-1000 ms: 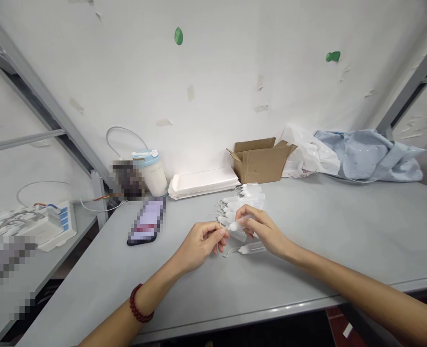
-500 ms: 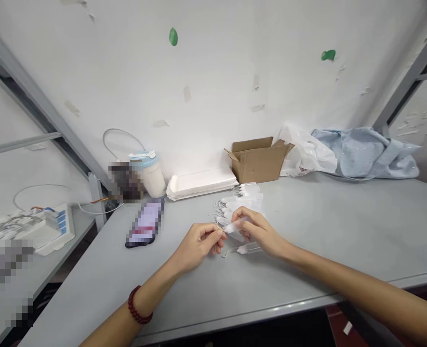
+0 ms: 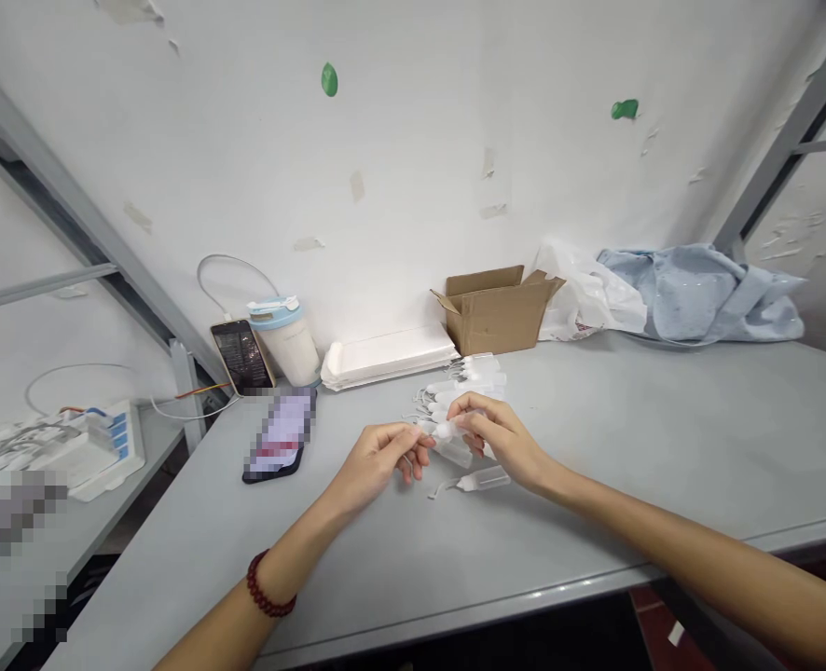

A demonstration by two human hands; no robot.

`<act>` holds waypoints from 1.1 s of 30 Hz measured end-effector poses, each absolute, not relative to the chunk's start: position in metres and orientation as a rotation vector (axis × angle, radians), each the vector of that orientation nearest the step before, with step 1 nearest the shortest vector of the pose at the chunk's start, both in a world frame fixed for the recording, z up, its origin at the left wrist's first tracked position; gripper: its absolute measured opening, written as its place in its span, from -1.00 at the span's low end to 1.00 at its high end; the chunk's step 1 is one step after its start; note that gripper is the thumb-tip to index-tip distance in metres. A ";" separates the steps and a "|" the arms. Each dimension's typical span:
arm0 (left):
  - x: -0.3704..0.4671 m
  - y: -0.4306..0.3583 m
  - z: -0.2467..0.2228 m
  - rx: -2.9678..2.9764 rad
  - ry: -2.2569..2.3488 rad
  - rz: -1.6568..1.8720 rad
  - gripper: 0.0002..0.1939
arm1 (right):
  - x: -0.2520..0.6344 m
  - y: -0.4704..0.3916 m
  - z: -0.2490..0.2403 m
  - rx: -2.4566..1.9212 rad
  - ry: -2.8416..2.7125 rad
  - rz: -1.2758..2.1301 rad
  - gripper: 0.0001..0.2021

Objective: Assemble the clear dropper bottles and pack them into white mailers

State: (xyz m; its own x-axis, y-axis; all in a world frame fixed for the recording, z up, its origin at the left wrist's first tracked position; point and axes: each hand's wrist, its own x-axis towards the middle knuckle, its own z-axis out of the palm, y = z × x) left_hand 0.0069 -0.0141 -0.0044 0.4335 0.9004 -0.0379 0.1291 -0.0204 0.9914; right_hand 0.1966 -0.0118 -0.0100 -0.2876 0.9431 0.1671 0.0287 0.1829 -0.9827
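Observation:
In the middle of the table, my right hand (image 3: pixel 501 440) pinches a small clear plastic tube with a white cap (image 3: pixel 446 431), the cap pointing left. My left hand (image 3: pixel 385 455) is closed, thumb against forefinger, at the thin white cord by that cap; its fingers partly hide the cord. Under my hands lies another clear tube (image 3: pixel 457 453). Closer to me rests a loose capped tube (image 3: pixel 484 479), its pale cord trailing left. Behind my right hand several like tubes (image 3: pixel 465 384) lie side by side, cords toward the left.
A stack of white envelopes (image 3: pixel 389 356) and an open cardboard box (image 3: pixel 501 315) stand by the wall. Left are a cup with a blue lid (image 3: pixel 287 345), a propped phone (image 3: pixel 242 358) and a flat phone (image 3: pixel 282 436). A white bag (image 3: pixel 587 294) and blue cloth (image 3: pixel 707 294) lie right.
The tube's cap has tilted up between my hands, and my right fingers have shifted slightly. My left fingers have loosened a little at the cord. The view has shifted slightly.

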 end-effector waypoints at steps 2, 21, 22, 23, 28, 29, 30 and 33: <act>0.008 -0.016 -0.005 1.547 0.970 0.810 -0.67 | 0.197 -0.012 -0.012 -0.963 -1.550 1.246 -0.89; 0.001 -0.010 -0.005 1.660 0.994 0.742 -0.72 | 0.199 -0.014 -0.008 -1.012 -1.894 1.109 -0.79; -0.001 -0.008 -0.004 1.654 1.005 0.760 -0.72 | 0.199 -0.014 -0.009 -1.044 -1.920 1.061 -0.72; -0.003 -0.005 -0.003 1.642 1.019 0.788 -0.72 | 0.198 -0.014 -0.011 -1.075 -1.952 1.002 -0.64; -0.018 0.012 -0.005 1.419 1.176 1.079 -0.74 | 0.198 -0.011 -0.022 -1.204 -2.181 0.618 -0.44; -0.021 0.015 -0.006 1.369 1.213 1.140 -0.75 | 0.198 -0.011 -0.023 -1.219 -2.232 0.550 -0.46; -0.023 0.018 -0.007 1.325 1.247 1.188 -0.75 | 0.198 -0.011 -0.023 -1.231 -2.287 0.487 -0.50; -0.028 0.024 -0.011 1.192 1.298 1.211 -0.76 | 0.197 -0.012 -0.021 -1.266 -2.457 0.291 -0.69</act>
